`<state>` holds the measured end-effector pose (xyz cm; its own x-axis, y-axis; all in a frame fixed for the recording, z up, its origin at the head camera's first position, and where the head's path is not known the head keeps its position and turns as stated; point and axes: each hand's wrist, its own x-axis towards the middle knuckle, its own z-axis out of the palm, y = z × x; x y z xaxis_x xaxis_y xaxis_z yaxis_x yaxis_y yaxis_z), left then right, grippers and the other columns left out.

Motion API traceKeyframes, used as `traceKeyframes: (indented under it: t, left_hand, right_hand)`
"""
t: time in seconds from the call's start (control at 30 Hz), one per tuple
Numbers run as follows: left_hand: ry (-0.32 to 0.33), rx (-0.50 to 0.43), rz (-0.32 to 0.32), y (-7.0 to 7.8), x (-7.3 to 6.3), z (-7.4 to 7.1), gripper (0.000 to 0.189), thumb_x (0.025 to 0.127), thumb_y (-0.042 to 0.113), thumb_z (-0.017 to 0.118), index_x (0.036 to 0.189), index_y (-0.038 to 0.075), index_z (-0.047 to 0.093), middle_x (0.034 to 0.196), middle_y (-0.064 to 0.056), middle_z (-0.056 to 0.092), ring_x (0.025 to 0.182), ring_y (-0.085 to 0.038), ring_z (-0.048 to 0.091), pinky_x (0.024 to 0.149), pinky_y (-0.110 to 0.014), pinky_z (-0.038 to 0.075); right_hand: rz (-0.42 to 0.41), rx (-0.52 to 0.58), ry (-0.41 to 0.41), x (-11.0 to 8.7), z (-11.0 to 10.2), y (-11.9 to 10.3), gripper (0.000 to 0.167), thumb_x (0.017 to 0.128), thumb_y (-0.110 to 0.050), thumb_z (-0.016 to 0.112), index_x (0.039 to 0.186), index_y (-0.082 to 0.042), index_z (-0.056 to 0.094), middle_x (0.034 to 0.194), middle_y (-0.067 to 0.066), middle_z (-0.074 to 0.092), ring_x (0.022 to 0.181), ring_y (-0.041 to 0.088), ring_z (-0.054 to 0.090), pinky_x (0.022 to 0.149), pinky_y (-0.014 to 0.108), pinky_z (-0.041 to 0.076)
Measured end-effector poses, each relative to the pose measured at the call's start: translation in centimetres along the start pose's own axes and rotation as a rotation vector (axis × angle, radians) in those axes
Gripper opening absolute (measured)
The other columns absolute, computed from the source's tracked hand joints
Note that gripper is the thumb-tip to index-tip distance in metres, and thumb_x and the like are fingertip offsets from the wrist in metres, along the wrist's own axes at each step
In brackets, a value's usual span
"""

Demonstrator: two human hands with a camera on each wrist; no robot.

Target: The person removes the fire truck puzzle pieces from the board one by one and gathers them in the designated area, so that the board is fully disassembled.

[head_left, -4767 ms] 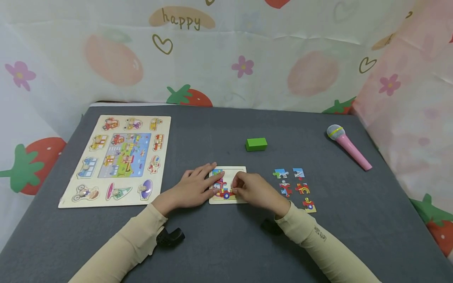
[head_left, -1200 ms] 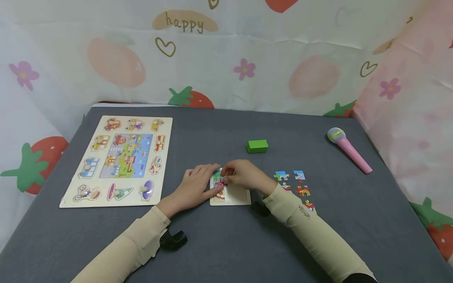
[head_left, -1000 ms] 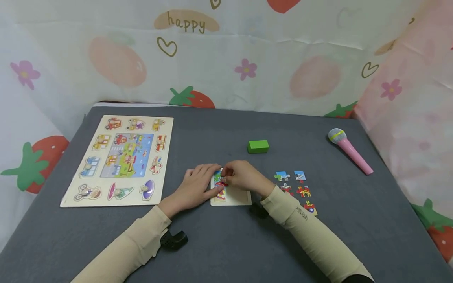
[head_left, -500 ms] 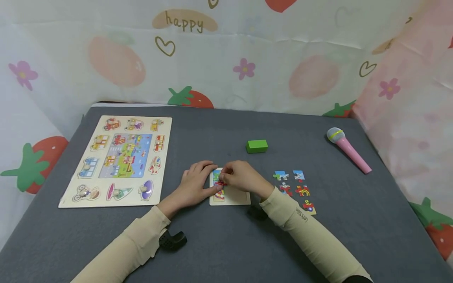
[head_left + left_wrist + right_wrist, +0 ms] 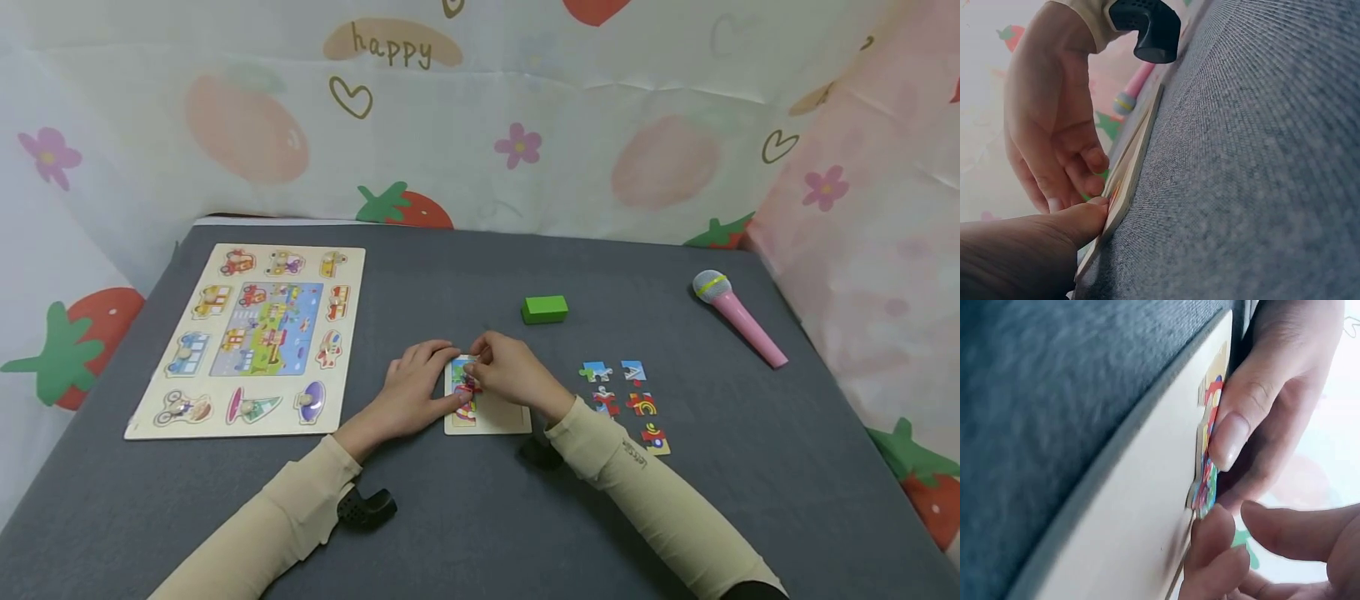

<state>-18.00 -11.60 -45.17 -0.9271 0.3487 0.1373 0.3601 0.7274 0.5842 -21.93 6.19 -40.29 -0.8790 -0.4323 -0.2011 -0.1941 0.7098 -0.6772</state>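
Observation:
A small wooden jigsaw board [image 5: 504, 418] lies in the middle of the table, with colourful pieces [image 5: 465, 410] set along its left side and bare wood to their right. My left hand [image 5: 408, 393] lies at the board's left edge, thumb pressing on the pieces. Over the upper part of the board is my right hand [image 5: 517, 377]. In the right wrist view its fingertips [image 5: 1217, 528] touch the end of the joined jigsaw pieces [image 5: 1210, 456], and its thumb stands apart from them, gripping nothing. Several loose jigsaw pieces [image 5: 641, 405] lie right of the board.
A large vehicle peg puzzle [image 5: 341, 350] lies at the left. Behind the small board sits a green block [image 5: 545, 310]. A pink toy microphone [image 5: 742, 321] rests at the far right. Black wrist cameras [image 5: 366, 510] hang under both sleeves.
From the lower middle of the board, my right hand has moved up and left with a jigsaw piece, then loosened its pinch. My left fingers have drawn back slightly.

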Motion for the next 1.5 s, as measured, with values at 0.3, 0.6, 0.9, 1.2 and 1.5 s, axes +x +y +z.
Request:
traceKeyframes:
  t: [0.3, 0.6, 0.9, 1.2, 1.5]
  left_hand:
    - [0.014, -0.037, -0.060, 0.0, 0.0, 0.3, 0.089, 0.086, 0.041, 0.069, 0.150, 0.001, 0.022, 0.147, -0.023, 0.032, 0.137, -0.039, 0.026, 0.104, -0.059, 0.024]
    - [0.001, -0.021, -0.062, 0.2, 0.0, 0.1, 0.076, 0.087, 0.043, 0.068, 0.142, -0.001, 0.039, 0.148, -0.020, 0.031, 0.137, -0.038, 0.024, 0.105, -0.059, 0.024]
    - [0.013, -0.017, -0.052, 0.2, -0.1, 0.0, 0.074, 0.087, 0.041, 0.068, 0.142, 0.000, 0.040, 0.147, -0.021, 0.032, 0.137, -0.039, 0.025, 0.104, -0.059, 0.025]
    - [0.006, -0.016, -0.054, 0.1, -0.2, 0.0, 0.073, 0.088, 0.041, 0.068, 0.143, 0.003, 0.039, 0.149, -0.020, 0.031, 0.138, -0.038, 0.024, 0.105, -0.060, 0.024]
    - [0.012, -0.003, -0.046, 0.0, 0.0, 0.1, 0.073, 0.087, 0.042, 0.068, 0.143, 0.003, 0.040, 0.147, -0.020, 0.033, 0.136, -0.038, 0.027, 0.103, -0.059, 0.027]
  right_hand:
    - [0.078, 0.095, 0.053, 0.6, 0.4, 0.3, 0.014, 0.093, -0.017, 0.062, 0.097, -0.005, 0.067, 0.084, 0.006, 0.065, 0.063, 0.015, 0.057, 0.054, 0.026, 0.045]
    - [0.108, 0.138, 0.075, 0.9, 0.4, 0.6, 0.011, 0.091, -0.017, 0.064, 0.092, -0.007, 0.069, 0.083, 0.004, 0.067, 0.064, 0.016, 0.056, 0.055, 0.027, 0.043]
    - [0.107, 0.107, 0.091, 1.2, 0.3, 0.5, 0.010, 0.089, -0.014, 0.064, 0.087, -0.008, 0.071, 0.078, 0.003, 0.066, 0.066, 0.017, 0.056, 0.056, 0.027, 0.042]
    - [0.147, 0.130, 0.085, 1.5, 0.3, 0.4, 0.009, 0.085, -0.007, 0.063, 0.087, -0.007, 0.072, 0.084, 0.004, 0.067, 0.073, 0.018, 0.057, 0.062, 0.027, 0.044]
    - [0.170, 0.141, 0.080, 1.4, 0.1, 0.2, 0.012, 0.082, -0.003, 0.062, 0.086, -0.007, 0.072, 0.084, 0.005, 0.067, 0.074, 0.019, 0.056, 0.064, 0.027, 0.043]
